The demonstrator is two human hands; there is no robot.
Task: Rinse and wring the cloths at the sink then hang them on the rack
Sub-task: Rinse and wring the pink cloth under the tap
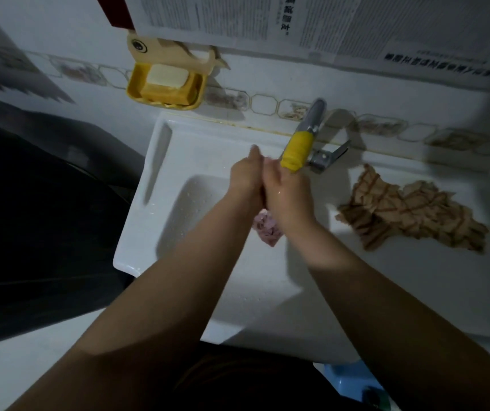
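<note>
Hands meet under the yellow-sleeved tap (pixel 297 152) over the white sink (pixel 137 232): the left hand (pixel 245 180) and right hand (pixel 289 194) are pressed together, fingers fairly straight; a pink cloth (pixel 267 229) shows just below the wrists, and whether either hand actually holds it cannot be told from this dim, blurred view; a second, brown checked cloth (pixel 412 212) lies crumpled on the ledge to the right, apart from the basin; no rack is in view. Risks from here: the pink cloth could slide down towards the drain if it lies loose; water may splash the ledge; the brown cloth could go unrinsed.
</note>
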